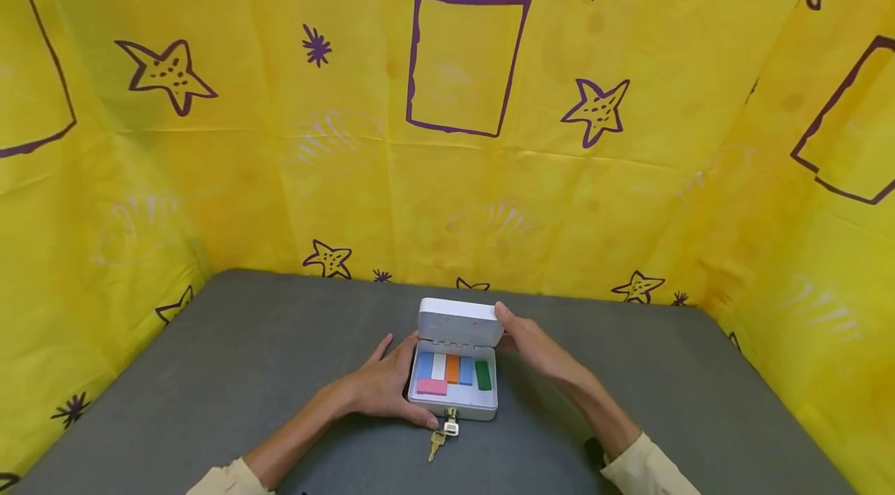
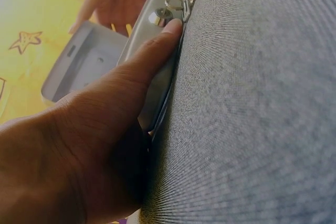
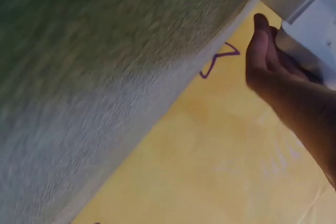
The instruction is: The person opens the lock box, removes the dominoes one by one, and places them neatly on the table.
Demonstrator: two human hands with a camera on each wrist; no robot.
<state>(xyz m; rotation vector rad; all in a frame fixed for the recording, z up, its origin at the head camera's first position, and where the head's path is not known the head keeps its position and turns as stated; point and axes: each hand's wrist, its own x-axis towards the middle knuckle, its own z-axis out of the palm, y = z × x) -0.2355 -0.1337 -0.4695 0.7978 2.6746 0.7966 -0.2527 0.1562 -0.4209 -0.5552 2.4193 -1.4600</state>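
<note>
A small white cash box [image 1: 478,413] sits on the grey table with its lid [image 1: 457,326] raised. Inside lie several coloured rectangular blocks: blue, white, an orange block [image 1: 453,369], a green block [image 1: 483,375] and a pink block [image 1: 432,386] across the front. My left hand [image 1: 381,388] grips the box's left side, its thumb along the front wall near the lock [image 2: 159,17]. From the lock hang keys [image 1: 437,444] on a ring. My right hand [image 1: 534,347] holds the lid's right edge, thumb at the top corner; its fingers [image 3: 257,51] are partly hidden behind the lid.
The grey table [image 1: 280,339] extends around the box on all sides. Yellow cloth [image 1: 252,169] with purple stars and frames hangs behind the table and along both sides. A dark object [image 1: 594,452] shows beside the right sleeve.
</note>
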